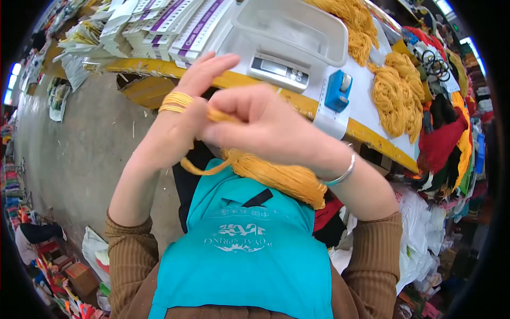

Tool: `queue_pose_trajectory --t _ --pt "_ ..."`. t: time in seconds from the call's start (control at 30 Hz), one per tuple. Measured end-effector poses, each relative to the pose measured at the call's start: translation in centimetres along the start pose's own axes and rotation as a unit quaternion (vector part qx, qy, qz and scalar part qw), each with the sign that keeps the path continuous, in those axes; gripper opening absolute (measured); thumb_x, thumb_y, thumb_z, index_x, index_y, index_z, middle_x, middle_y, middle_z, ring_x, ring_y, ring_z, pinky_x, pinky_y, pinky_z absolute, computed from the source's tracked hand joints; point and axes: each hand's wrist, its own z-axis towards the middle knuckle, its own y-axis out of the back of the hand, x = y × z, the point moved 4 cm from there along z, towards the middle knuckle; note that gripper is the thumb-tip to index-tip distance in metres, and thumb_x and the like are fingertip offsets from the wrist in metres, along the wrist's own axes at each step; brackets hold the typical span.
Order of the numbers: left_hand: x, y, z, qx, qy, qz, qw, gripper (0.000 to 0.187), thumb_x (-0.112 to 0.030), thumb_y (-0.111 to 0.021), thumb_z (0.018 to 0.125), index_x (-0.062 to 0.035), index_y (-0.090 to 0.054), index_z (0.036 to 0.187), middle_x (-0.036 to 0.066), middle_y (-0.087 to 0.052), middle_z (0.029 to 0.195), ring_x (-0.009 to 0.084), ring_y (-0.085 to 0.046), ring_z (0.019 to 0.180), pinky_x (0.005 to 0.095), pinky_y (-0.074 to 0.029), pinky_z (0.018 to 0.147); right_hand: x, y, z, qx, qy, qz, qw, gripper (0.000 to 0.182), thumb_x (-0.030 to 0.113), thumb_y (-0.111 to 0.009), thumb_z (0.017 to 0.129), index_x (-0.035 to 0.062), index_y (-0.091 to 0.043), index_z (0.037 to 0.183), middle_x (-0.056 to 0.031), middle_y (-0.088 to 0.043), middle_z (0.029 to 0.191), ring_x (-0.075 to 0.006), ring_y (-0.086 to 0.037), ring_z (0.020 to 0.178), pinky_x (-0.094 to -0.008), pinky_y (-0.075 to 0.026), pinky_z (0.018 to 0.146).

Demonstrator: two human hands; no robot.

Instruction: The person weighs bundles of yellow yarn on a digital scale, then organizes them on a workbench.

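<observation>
Yellow yarn [176, 102] is wound in several turns around my left hand [183, 114], whose fingers are raised and apart near the thumb. My right hand [249, 119] is closed on a strand of the same yarn, close against the left thumb. A loop of yarn [204, 170] hangs below both hands. On my lap, over the teal apron [255, 260], lies a thick yellow skein [281, 178], partly hidden by the right forearm.
The table [372, 137] ahead holds a digital scale [279, 72], a clear plastic tub [292, 24], a blue tape dispenser [338, 91], yellow skeins [396, 95] and stacked printed cards [196, 32]. White plastic bags [419, 234] lie at the right.
</observation>
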Motion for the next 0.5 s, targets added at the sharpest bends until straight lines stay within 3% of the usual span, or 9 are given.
queue_pose_trajectory --t 0.03,0.1,0.13,0.27,0.3,0.33,0.5 --pt "1.9 -0.3 -0.9 -0.022 0.021 -0.101 0.994 0.077 -0.061 -0.031 0.099 0.0 -0.039 0.145 0.014 -0.037 0.152 0.0299 -0.024 0.146 0.0422 -0.019 0.118 0.9 0.7 1.0 -0.008 -0.004 0.006 1.0 0.025 0.021 -0.065 0.088 0.0003 -0.064 0.074 0.0024 -0.052 0.061 -0.0031 -0.046 0.059 -0.0239 -0.037 0.052" --pt "3.9 -0.8 -1.1 -0.051 0.021 -0.138 0.989 0.088 -0.067 -0.024 0.098 0.005 -0.031 0.147 0.016 -0.032 0.153 0.0245 -0.024 0.145 0.0394 -0.016 0.118 6.4 2.2 2.2 -0.008 0.019 -0.048 0.999 0.022 0.021 -0.059 0.096 0.0018 -0.07 0.095 0.0074 -0.05 0.068 -0.0003 -0.041 0.055 -0.0195 -0.031 0.047" --pt "4.0 -1.0 -1.3 -0.052 0.056 -0.115 0.99 0.084 -0.065 -0.026 0.099 0.0037 -0.031 0.148 0.015 -0.032 0.153 0.0244 -0.025 0.145 0.0382 -0.015 0.118 8.1 3.2 3.4 -0.067 0.122 -0.113 0.984 0.029 0.028 -0.058 0.096 0.0023 -0.07 0.09 0.0069 -0.044 0.063 -0.0012 -0.034 0.05 -0.0189 -0.023 0.043" --pt "6.6 -3.3 -2.5 -0.026 0.064 -0.153 0.986 0.076 -0.059 -0.027 0.102 0.0008 -0.033 0.148 0.016 -0.036 0.151 0.0263 -0.027 0.144 0.0383 -0.017 0.118 16.7 6.2 5.9 -0.125 0.217 -0.218 0.943 0.027 0.026 -0.058 0.095 0.0024 -0.07 0.089 0.0058 -0.047 0.064 -0.0024 -0.036 0.05 -0.0198 -0.026 0.044" --pt "6.3 -3.7 -2.8 -0.013 0.075 -0.107 0.991 0.078 -0.059 -0.02 0.102 0.0044 -0.032 0.147 0.014 -0.038 0.151 0.0229 -0.03 0.143 0.0372 -0.017 0.119 18.5 6.7 6.4 -0.14 0.237 -0.233 0.933 0.027 0.026 -0.059 0.095 0.0025 -0.07 0.089 0.0056 -0.047 0.064 -0.0027 -0.037 0.051 -0.02 -0.027 0.045" --pt "6.8 -4.0 -3.0 -0.008 0.089 -0.137 0.986 0.073 -0.056 -0.03 0.102 0.0016 -0.033 0.148 0.017 -0.037 0.15 0.0274 -0.031 0.142 0.0385 -0.021 0.117 19.8 7.4 7.0 -0.148 0.25 -0.246 0.925 0.026 0.026 -0.059 0.095 0.0025 -0.07 0.088 0.0053 -0.048 0.064 -0.003 -0.038 0.051 -0.0202 -0.027 0.045" --pt "6.3 -5.5 -3.1 0.035 0.137 -0.206 0.968 0.065 -0.046 -0.037 0.102 0.0004 -0.034 0.147 0.017 -0.043 0.146 0.0256 -0.036 0.139 0.0377 -0.026 0.115 25.0 10.0 9.2 -0.195 0.3 -0.287 0.889 0.024 0.024 -0.06 0.093 0.0027 -0.07 0.087 0.004 -0.051 0.065 -0.0045 -0.041 0.052 -0.0213 -0.031 0.047"
